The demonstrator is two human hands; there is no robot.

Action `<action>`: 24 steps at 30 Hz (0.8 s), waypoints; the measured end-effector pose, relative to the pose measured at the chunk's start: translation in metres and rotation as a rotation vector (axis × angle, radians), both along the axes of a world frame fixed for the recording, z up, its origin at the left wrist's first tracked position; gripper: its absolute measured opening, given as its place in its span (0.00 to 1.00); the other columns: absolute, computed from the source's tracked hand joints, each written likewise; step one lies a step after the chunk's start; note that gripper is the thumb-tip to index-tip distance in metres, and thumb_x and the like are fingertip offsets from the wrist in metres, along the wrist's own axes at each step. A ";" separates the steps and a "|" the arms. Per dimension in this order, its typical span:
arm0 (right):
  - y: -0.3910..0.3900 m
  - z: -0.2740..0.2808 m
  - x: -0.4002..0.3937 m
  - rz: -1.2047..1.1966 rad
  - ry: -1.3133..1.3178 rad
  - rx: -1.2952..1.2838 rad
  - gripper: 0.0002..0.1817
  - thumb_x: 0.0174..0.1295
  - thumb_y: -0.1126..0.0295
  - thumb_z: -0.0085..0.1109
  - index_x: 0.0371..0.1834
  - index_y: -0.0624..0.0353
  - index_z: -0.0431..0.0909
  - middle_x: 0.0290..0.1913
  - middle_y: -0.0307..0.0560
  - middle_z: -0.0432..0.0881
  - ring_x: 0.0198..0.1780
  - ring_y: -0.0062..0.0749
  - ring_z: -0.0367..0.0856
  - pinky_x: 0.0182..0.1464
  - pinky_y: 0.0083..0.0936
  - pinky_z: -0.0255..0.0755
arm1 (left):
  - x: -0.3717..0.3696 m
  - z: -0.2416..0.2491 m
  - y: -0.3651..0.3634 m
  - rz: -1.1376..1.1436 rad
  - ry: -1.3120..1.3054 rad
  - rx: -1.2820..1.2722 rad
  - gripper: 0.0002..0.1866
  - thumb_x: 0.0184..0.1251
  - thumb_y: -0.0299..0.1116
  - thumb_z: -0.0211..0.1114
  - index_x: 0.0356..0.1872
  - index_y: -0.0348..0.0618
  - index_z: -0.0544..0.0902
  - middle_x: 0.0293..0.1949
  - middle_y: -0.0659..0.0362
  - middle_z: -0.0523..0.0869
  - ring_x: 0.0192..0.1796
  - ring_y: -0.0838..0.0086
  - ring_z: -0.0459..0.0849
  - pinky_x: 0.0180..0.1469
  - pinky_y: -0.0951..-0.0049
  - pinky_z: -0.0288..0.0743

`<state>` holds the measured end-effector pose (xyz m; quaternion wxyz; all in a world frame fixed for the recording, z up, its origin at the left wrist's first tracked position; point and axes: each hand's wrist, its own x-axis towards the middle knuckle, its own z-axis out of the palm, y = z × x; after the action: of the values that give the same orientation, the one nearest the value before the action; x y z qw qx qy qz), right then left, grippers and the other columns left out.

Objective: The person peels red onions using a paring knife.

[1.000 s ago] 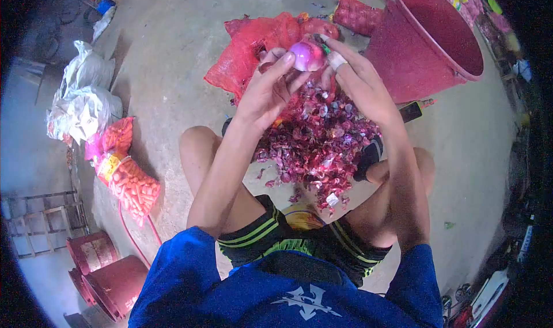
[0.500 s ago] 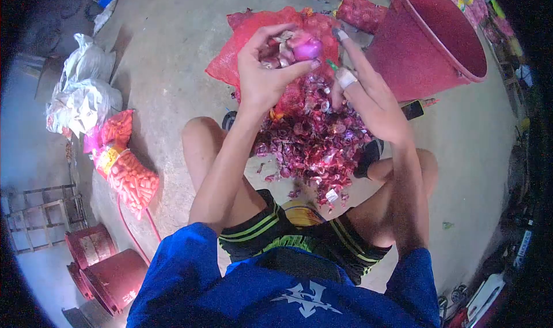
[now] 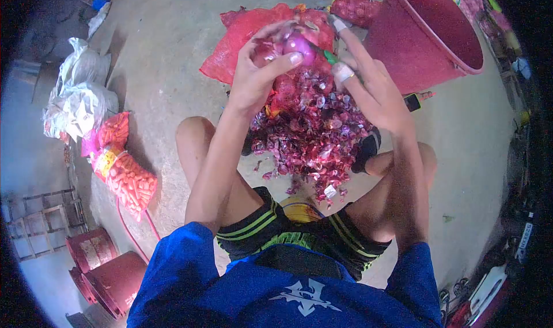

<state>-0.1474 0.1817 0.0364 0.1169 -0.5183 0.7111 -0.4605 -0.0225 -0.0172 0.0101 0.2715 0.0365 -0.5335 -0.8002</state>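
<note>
My left hand (image 3: 256,77) is closed around several red onions, and a shiny peeled purple onion (image 3: 300,48) shows between its thumb and fingers. My right hand (image 3: 374,92), with white wraps on its thumb and a finger, grips a small knife (image 3: 330,57) by its green handle. The dark blade meets or nearly meets the onion; exact contact is hard to tell. Beneath both hands lies a pile of purple onion skins (image 3: 311,132). Behind the left hand is a red mesh sack (image 3: 222,57) with onions in it.
A large red tub (image 3: 403,69) stands at the upper right, beside another filled mesh sack (image 3: 354,8). A phone (image 3: 412,102) lies on the floor nearby. To the left are white sacks (image 3: 86,103), a bag of carrots (image 3: 129,181) and red buckets (image 3: 115,279).
The knife in my right hand has come closer to the onion. The onion has turned in my left hand, and its smooth purple side shows more. The view has shifted slightly.
</note>
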 end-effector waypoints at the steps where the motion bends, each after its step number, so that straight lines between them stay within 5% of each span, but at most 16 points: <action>1: -0.001 -0.001 -0.001 0.014 0.016 -0.025 0.38 0.74 0.68 0.55 0.86 0.47 0.54 0.40 0.61 0.87 0.43 0.63 0.85 0.52 0.47 0.74 | 0.000 -0.001 0.000 -0.004 0.000 0.001 0.38 0.53 0.21 0.81 0.69 0.34 0.78 0.61 0.55 0.85 0.60 0.71 0.85 0.66 0.67 0.79; 7: -0.001 0.001 0.003 0.035 0.096 -0.037 0.39 0.73 0.66 0.57 0.86 0.49 0.53 0.38 0.61 0.86 0.39 0.67 0.82 0.49 0.51 0.73 | 0.004 0.005 0.007 0.022 -0.138 -0.098 0.37 0.52 0.21 0.82 0.67 0.33 0.79 0.59 0.56 0.86 0.58 0.73 0.85 0.64 0.69 0.79; 17: -0.009 -0.005 0.004 -0.005 0.350 -0.012 0.37 0.74 0.66 0.55 0.85 0.51 0.54 0.36 0.67 0.84 0.37 0.69 0.83 0.42 0.57 0.73 | 0.003 -0.005 -0.001 0.082 0.002 -0.091 0.33 0.50 0.19 0.83 0.61 0.33 0.82 0.55 0.56 0.88 0.54 0.73 0.87 0.60 0.69 0.82; 20: -0.018 -0.033 -0.031 -0.287 0.210 0.271 0.34 0.75 0.64 0.52 0.83 0.54 0.57 0.38 0.68 0.85 0.41 0.69 0.85 0.46 0.56 0.74 | 0.010 -0.008 -0.005 0.054 0.063 -0.125 0.34 0.50 0.18 0.83 0.61 0.34 0.81 0.56 0.55 0.87 0.55 0.71 0.86 0.61 0.68 0.83; 23: -0.009 -0.028 -0.053 -0.302 0.090 0.090 0.30 0.77 0.62 0.49 0.80 0.56 0.61 0.39 0.68 0.85 0.46 0.69 0.86 0.49 0.52 0.76 | 0.004 -0.005 -0.012 0.006 0.108 -0.106 0.34 0.50 0.17 0.82 0.62 0.36 0.80 0.56 0.55 0.87 0.57 0.70 0.86 0.62 0.65 0.83; 24: -0.008 -0.018 -0.045 -0.343 -0.008 0.084 0.28 0.77 0.64 0.47 0.79 0.59 0.64 0.34 0.60 0.85 0.41 0.56 0.88 0.46 0.43 0.76 | 0.009 -0.007 -0.013 -0.020 0.075 -0.048 0.34 0.51 0.16 0.81 0.62 0.37 0.80 0.56 0.55 0.86 0.58 0.70 0.85 0.63 0.64 0.82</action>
<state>-0.1926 0.1739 0.0188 0.0611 -0.3820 0.8073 -0.4456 -0.0132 -0.0306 0.0032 0.2841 -0.0052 -0.5425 -0.7905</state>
